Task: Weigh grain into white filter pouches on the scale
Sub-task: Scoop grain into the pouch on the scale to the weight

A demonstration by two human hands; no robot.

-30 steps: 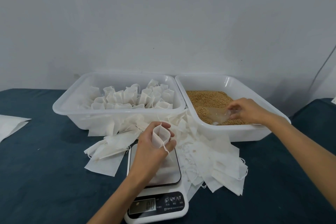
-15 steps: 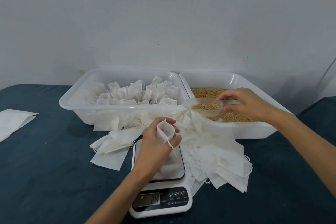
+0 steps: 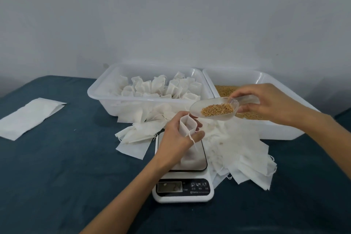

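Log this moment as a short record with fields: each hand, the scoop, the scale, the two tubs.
left hand: holds a white pouch open, upright on the scale
right hand: grips the handle of the clear scoop
scoop: holds grain, above and just right of the pouch mouth
scale: display on, digits unreadable
left tub: upright pouches
right tub: loose grain

A plain pale grey wall (image 3: 171,15) fills the far side, evenly and softly lit. Below it a counter (image 3: 57,167) covered in dark teal cloth runs left to right.
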